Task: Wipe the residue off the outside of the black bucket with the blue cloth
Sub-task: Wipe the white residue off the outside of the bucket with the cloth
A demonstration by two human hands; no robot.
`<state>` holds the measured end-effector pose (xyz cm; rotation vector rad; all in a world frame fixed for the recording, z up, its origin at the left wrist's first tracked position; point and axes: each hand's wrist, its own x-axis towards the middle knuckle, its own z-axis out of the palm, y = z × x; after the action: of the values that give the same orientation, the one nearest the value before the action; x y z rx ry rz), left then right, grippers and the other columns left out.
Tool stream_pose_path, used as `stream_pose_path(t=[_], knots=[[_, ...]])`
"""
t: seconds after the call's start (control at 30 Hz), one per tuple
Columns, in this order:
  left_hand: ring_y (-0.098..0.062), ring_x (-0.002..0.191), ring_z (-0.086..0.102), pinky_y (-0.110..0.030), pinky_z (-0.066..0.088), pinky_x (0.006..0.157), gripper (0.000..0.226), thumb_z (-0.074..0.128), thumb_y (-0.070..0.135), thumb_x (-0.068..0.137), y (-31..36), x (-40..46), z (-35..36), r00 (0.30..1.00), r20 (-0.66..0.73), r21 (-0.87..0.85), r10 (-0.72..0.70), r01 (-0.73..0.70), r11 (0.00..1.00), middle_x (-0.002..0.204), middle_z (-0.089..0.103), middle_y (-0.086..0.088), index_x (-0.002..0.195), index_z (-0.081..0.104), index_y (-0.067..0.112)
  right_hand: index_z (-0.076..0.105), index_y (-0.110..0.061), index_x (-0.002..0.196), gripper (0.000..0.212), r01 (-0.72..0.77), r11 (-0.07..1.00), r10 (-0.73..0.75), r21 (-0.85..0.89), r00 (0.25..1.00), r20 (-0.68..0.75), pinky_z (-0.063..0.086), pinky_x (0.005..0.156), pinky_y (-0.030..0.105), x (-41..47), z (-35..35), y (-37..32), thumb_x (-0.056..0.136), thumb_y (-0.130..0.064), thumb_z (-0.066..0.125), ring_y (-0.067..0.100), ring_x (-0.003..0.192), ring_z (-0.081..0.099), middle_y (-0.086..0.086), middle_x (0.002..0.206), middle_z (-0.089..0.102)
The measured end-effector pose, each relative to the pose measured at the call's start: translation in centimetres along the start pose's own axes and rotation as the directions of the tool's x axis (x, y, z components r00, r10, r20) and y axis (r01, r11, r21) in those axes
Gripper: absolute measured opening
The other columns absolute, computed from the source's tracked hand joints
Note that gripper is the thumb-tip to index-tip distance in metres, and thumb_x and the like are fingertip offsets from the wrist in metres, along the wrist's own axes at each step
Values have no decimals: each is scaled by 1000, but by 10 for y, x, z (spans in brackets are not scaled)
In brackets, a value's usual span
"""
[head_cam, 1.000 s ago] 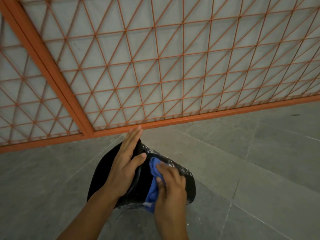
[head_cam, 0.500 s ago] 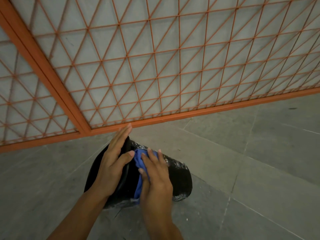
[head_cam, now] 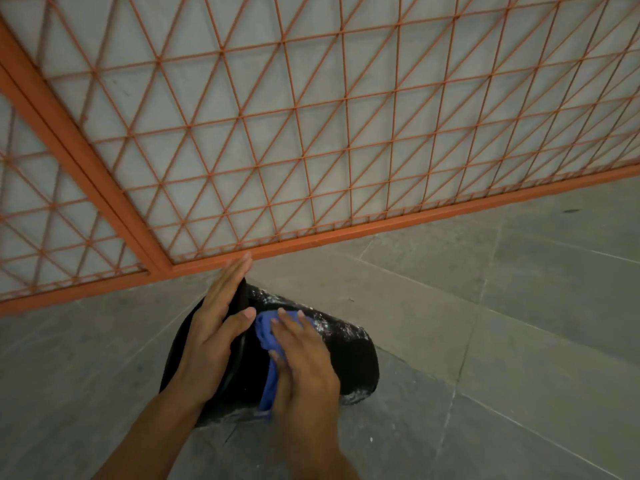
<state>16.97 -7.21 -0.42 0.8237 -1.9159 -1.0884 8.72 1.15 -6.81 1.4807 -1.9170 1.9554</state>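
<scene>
So the black bucket (head_cam: pixel 346 358) is lying on its side on the grey tiled floor (head_cam: pixel 519 341), mouth pointing left and toward the near side, bottom end pointing right. The left hand (head_cam: pixel 214 327) sits over the rim with its fingers straight, stretched out toward the far side, and the thumb poking across to the right onto the bucket's outer wall, so it's steadying the bucket rather than clutching it. The right hand (head_cam: pixel 304 362) is laid flat on the blue cloth (head_cam: pixel 265 329), fingers pretty much straight, pressing it against the outside of the bucket just right of the rim. The cloth sticks out past the fingertips and hangs down along the left edge of that hand. There's whitish residue (head_cam: pixel 332 325) smeared along the upper side of the bucket to the right of the cloth, plus some near the bottom edge. Behind it all, an orange metal grille (head_cam: pixel 311 133) runs along the far side of the floor.
</scene>
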Motion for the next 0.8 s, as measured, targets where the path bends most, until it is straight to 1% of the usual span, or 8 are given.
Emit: stream_pose_path(t=[0.1, 0.2, 0.3, 0.4, 0.53, 0.63, 0.77, 0.8], knots=[[-1, 141, 25, -40, 18, 120, 65, 50, 40, 72, 2, 2, 3, 1000, -3, 7, 10, -10, 1000, 148, 38, 13, 137, 42, 32, 61, -21, 117, 38, -119, 988, 118, -102, 993, -10, 40, 94, 8, 5, -3, 4, 88, 1, 52, 9, 127, 41, -2, 131, 52], [-3, 142, 26, -40, 19, 119, 62, 50, 37, 74, 2, 4, 6, 999, 18, 22, 50, -50, 998, 148, 40, 16, 135, 44, 42, 53, -29, 124, 40, -113, 993, 113, 20, 994, -3, 41, 97, 14, -8, -5, -4, 88, -14, 48, 1, 127, 38, -11, 132, 51], [-4, 141, 27, -37, 19, 119, 62, 50, 39, 73, 1, 6, 5, 999, -5, 24, 35, -35, 999, 148, 39, 11, 135, 43, 34, 64, 0, 110, 29, -146, 986, 141, 78, 987, 75, 42, 83, 2, 1, -6, 10, 85, 7, 51, -10, 115, 46, 10, 127, 56], [-1, 141, 25, -32, 18, 119, 63, 50, 40, 71, 3, 7, 7, 1000, -11, 12, 6, -6, 1000, 148, 38, 11, 133, 43, 32, 65, 5, 103, 23, -406, 905, 398, 127, 913, 86, 50, 69, 9, 15, -24, 7, 86, 8, 49, 15, 118, 52, 16, 128, 54], [-1, 141, 25, -31, 18, 119, 61, 49, 39, 72, 4, 6, 7, 1000, 11, 25, 27, -28, 999, 149, 38, 9, 132, 43, 32, 58, -25, 113, 29, -103, 994, 104, -29, 994, 42, 39, 94, 9, -2, -21, -10, 90, -11, 47, -1, 122, 46, -9, 128, 53], [0, 141, 25, -24, 19, 117, 62, 49, 40, 70, 3, 4, 3, 1000, -14, 10, 0, 0, 1000, 148, 38, 11, 131, 43, 34, 59, -14, 112, 30, -206, 970, 194, 131, 976, 102, 45, 86, 9, 13, -17, 2, 90, 3, 48, 12, 124, 46, 3, 129, 52], [1, 141, 24, -17, 19, 115, 64, 48, 39, 70, 5, 5, 4, 1000, 15, -5, 2, -2, 1000, 150, 36, 10, 134, 42, 30, 65, -11, 107, 36, -336, 942, 335, 13, 941, 41, 48, 84, 13, 18, -28, 3, 75, -26, 62, 11, 119, 50, 3, 128, 55], [1, 141, 25, -16, 19, 115, 64, 48, 38, 71, 5, 4, 4, 1000, 24, -3, 10, -10, 1000, 150, 36, 9, 134, 42, 29, 63, -21, 107, 36, -226, 974, 225, 2, 971, 80, 44, 91, 14, 6, -27, 0, 73, -34, 58, 5, 121, 47, -4, 128, 55]])
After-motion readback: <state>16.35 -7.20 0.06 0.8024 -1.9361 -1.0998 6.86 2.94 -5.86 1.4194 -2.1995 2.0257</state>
